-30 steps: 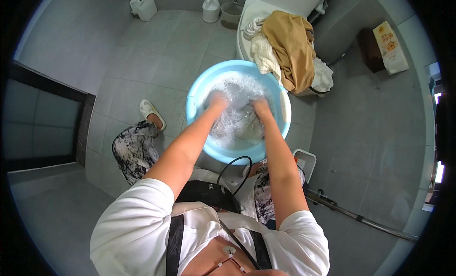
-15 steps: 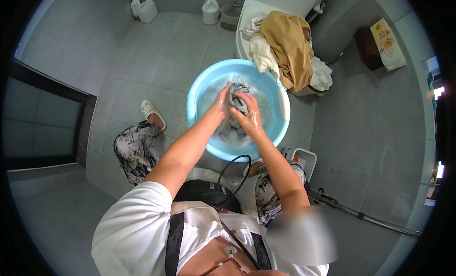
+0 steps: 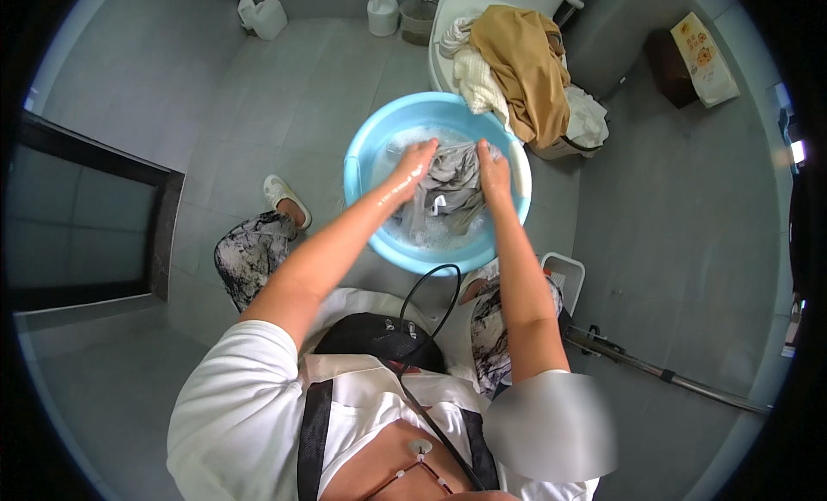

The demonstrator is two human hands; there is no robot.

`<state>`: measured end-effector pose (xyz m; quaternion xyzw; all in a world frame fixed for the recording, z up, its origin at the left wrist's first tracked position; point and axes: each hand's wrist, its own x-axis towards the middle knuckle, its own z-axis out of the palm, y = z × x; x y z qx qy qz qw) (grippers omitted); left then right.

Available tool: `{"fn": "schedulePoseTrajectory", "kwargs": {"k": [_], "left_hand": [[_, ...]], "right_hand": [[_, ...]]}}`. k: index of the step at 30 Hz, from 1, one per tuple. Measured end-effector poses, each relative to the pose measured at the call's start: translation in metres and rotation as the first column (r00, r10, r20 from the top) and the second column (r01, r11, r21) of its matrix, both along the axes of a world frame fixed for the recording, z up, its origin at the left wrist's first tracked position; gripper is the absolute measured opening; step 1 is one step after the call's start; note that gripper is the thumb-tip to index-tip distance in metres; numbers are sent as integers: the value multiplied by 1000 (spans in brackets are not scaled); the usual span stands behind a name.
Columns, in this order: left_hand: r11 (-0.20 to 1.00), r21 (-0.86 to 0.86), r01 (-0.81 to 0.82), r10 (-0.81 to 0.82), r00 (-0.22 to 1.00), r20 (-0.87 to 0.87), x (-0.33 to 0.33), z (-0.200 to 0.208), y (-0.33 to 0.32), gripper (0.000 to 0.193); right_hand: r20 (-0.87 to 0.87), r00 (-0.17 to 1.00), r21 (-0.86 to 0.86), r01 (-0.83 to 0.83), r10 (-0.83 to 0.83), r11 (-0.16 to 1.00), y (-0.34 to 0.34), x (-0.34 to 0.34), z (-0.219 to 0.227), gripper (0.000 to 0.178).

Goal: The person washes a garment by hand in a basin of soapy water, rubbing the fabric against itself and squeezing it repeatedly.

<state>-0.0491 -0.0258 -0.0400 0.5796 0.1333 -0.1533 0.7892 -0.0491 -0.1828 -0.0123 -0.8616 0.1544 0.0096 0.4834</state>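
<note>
A wet grey garment (image 3: pixel 455 178) is stretched between my hands over the light blue basin (image 3: pixel 369 130), its lower part hanging into soapy water (image 3: pixel 448 238). My left hand (image 3: pixel 415 163) grips its left upper edge, with foam on the wrist. My right hand (image 3: pixel 494 169) is closed on its right upper edge, close to the basin's right wall. A small white tag (image 3: pixel 438 204) shows on the cloth. The fingertips are partly hidden by the folds.
A tan garment (image 3: pixel 521 70) and a cream knit (image 3: pixel 478 83) lie on the toilet (image 3: pixel 444 57) behind the basin, the knit touching its rim. A lined bin (image 3: pixel 586 122) stands right of them. White jugs (image 3: pixel 382 14) stand by the back wall. A black cable (image 3: pixel 428 277) loops before the basin.
My hands have moved apart, and the garment, bunched between them before, is now spread out. The right hand has shifted right and the cloth shows more of its surface.
</note>
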Motion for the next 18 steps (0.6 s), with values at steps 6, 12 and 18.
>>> {"fn": "schedulePoseTrajectory", "kwargs": {"k": [6,12,18], "left_hand": [[834,543,97,-263,935,237,25,-11,55,29],[271,851,-450,-612,601,513,-12,0,37,28],[254,945,-206,-807,494,324,-29,-11,-1,49]], "right_hand": [[276,928,-75,-240,251,968,-32,9,-11,18],[194,964,-163,-152,182,975,-38,-14,10,16],[-282,861,-549,-507,424,665,-15,-50,-7,39]]}}
